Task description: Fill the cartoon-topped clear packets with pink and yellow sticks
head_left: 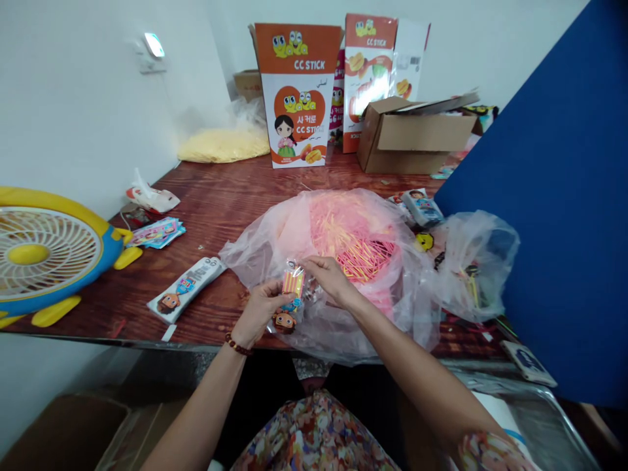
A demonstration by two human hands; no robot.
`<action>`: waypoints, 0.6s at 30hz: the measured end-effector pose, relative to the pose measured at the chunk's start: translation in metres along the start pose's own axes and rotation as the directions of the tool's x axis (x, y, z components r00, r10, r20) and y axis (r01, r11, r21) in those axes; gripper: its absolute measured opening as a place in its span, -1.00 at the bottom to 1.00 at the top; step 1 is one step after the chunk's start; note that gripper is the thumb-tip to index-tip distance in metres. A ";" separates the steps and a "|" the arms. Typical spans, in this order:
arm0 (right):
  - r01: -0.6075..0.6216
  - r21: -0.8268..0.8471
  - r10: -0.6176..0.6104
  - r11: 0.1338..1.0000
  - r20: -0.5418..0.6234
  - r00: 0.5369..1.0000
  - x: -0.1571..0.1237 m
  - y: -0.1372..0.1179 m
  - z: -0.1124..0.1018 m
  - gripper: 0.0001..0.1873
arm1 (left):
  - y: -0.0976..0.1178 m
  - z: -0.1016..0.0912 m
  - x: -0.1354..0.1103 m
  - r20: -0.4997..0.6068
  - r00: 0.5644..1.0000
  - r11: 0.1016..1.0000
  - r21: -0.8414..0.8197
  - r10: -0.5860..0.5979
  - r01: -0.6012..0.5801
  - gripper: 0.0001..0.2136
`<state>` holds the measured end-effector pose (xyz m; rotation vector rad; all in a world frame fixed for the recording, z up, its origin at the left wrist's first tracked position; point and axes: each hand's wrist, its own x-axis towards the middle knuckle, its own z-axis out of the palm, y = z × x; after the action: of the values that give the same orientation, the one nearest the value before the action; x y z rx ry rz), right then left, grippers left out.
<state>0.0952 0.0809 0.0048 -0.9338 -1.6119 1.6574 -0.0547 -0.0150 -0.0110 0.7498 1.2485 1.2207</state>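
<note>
My left hand is closed on a small clear packet. Pink and yellow sticks show through its upper part, and a cartoon face is printed at its lower end. At the packet's upper right, my right hand has its thumb and fingers pinched together at the edge; the exact spot they grip is too small to make out. Just beyond both hands lies a large translucent plastic bag, open and full of thin pink and yellow sticks. To the left rests a flat stack of printed wrappers.
A yellow and blue fan stands at left, near a tissue pack and colourful packets. Orange and white cartons and a brown box line the back. A small plastic bag and a blue panel are right.
</note>
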 end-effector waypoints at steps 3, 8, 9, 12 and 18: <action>0.020 -0.047 -0.021 0.999 -0.011 1.000 0.000 -0.005 0.000 -0.61 | -0.001 -0.002 0.001 -0.006 1.000 1.000 0.001 0.020 -0.020 -0.73; -0.026 -0.059 0.032 0.998 0.111 0.993 -0.004 -0.014 -0.008 -0.66 | 0.000 0.000 0.000 0.006 1.000 0.999 0.010 0.031 -0.031 -0.74; -0.034 -0.055 0.040 0.998 0.111 0.993 -0.003 -0.016 -0.010 -0.67 | 0.001 0.001 -0.001 0.009 0.999 0.999 0.020 0.038 -0.039 -0.75; -0.040 -0.027 0.042 0.999 0.077 0.996 0.002 -0.022 -0.016 -0.72 | 0.006 0.003 0.000 0.033 0.998 0.996 0.070 0.045 -0.047 -0.75; -0.011 -0.105 0.015 0.994 0.035 0.999 -0.001 -0.027 -0.013 -0.79 | 0.007 0.001 0.003 0.028 0.999 0.996 0.078 0.030 -0.032 -0.75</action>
<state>0.1056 0.0888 0.0317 -0.9737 -1.7345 1.6199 -0.0558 -0.0100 -0.0054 0.8424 1.2728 1.1885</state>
